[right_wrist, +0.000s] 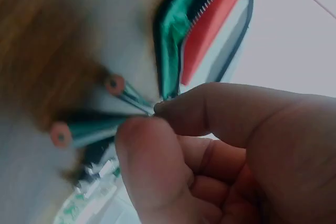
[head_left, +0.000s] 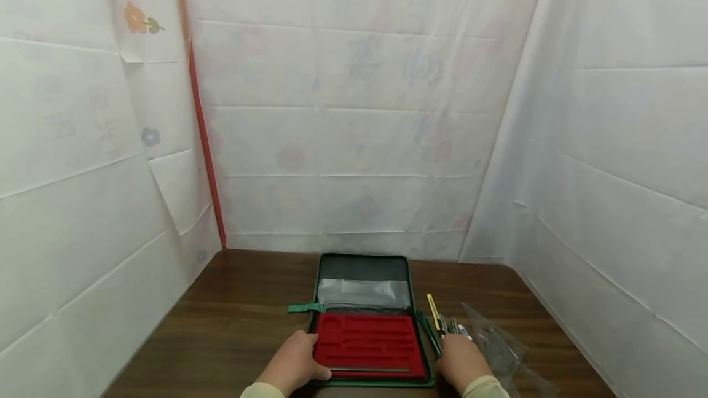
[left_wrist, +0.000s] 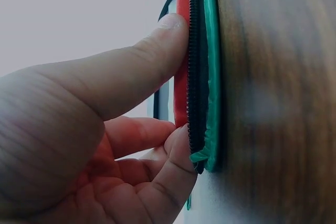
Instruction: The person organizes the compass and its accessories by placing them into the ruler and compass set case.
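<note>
A green zippered case (head_left: 412, 306) lies unfolded on the table, with a red moulded insert (head_left: 365, 338) in its near half. One thin, long grey-green stick (head_left: 369, 370) lies in the insert's nearest slot. My left hand (head_left: 292, 361) grips the case's near left edge, its thumb on the red side and its fingers curled at the zipper rim. Right of the case, my right hand (head_left: 463, 361) is over a bunch of drawing tools. Its thumb and forefinger tips come together beside green pencils (right_wrist: 92, 132); I cannot tell whether something thin is between them.
A yellow cutter knife (head_left: 432, 312) and several metal drawing tools (head_left: 453, 325) lie beyond the right hand. Clear plastic set squares (head_left: 506, 343) lie further right. A clear pocket (head_left: 365, 293) lines the case lid. White sheeting (head_left: 343, 140) encloses the wooden table (head_left: 238, 318).
</note>
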Action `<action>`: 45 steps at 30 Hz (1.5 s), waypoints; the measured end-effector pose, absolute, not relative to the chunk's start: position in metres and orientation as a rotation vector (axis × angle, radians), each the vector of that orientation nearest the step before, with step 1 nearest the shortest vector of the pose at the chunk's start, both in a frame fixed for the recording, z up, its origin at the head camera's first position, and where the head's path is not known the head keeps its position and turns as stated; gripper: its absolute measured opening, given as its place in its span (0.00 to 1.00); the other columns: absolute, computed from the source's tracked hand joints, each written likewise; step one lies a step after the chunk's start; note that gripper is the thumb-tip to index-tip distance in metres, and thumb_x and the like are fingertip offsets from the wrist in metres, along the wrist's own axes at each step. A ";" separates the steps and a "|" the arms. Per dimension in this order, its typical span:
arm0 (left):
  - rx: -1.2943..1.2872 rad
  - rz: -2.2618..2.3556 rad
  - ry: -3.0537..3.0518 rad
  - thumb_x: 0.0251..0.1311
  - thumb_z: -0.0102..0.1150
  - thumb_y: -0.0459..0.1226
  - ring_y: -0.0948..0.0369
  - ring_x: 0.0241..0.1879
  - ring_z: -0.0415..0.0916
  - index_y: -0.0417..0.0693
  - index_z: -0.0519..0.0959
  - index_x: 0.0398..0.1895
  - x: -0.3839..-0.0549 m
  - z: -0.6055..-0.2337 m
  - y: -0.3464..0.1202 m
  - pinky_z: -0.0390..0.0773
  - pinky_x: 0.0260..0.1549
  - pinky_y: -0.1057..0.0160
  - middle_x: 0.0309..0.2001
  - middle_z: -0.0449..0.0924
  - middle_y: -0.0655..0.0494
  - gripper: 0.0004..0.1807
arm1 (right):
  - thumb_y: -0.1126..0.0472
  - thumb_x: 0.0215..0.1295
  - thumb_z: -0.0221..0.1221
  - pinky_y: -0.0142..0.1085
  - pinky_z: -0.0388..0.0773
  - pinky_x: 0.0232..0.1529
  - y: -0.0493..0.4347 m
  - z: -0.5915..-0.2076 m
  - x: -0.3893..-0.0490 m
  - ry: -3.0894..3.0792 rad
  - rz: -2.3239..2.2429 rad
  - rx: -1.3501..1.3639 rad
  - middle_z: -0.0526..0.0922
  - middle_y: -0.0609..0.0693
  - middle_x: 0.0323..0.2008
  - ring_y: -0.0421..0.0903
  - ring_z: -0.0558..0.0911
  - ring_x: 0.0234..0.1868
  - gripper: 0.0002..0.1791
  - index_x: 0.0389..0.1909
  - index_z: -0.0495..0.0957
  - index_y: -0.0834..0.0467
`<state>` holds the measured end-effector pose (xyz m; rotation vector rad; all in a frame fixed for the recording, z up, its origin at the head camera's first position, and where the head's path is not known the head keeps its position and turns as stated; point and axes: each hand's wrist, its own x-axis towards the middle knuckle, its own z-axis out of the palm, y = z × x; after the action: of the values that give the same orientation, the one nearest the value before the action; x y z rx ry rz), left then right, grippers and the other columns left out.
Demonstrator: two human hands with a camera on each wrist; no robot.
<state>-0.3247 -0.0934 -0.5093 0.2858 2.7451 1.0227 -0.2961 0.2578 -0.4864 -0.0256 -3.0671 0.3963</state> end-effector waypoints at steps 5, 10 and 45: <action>0.279 1.010 2.786 0.49 0.85 0.38 0.42 0.51 0.82 0.24 0.80 0.60 -0.325 -0.511 -0.092 0.83 0.54 0.39 0.53 0.83 0.33 0.39 | 0.70 0.54 0.66 0.44 0.75 0.26 0.264 -0.480 -0.294 -2.961 0.390 0.024 0.79 0.48 0.20 0.45 0.75 0.22 0.12 0.17 0.75 0.56; 0.290 0.980 2.837 0.47 0.87 0.39 0.44 0.49 0.83 0.24 0.80 0.60 -0.324 -0.510 -0.091 0.83 0.53 0.41 0.52 0.84 0.34 0.40 | 0.65 0.63 0.68 0.44 0.74 0.25 0.261 -0.465 -0.291 -2.973 0.448 -0.017 0.81 0.45 0.23 0.43 0.77 0.24 0.10 0.24 0.80 0.52; 0.512 1.045 2.855 0.49 0.85 0.37 0.51 0.45 0.77 0.58 0.90 0.34 -0.317 -0.507 -0.096 0.83 0.44 0.47 0.53 0.72 0.44 0.12 | 0.74 0.57 0.72 0.33 0.83 0.35 0.198 -0.489 -0.302 -2.802 0.387 0.918 0.86 0.39 0.29 0.36 0.83 0.32 0.15 0.30 0.91 0.48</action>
<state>-0.3167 -0.0961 -0.5070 0.5119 2.8550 1.0448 -0.3016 0.1976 -0.4886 0.9182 -2.8023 0.3871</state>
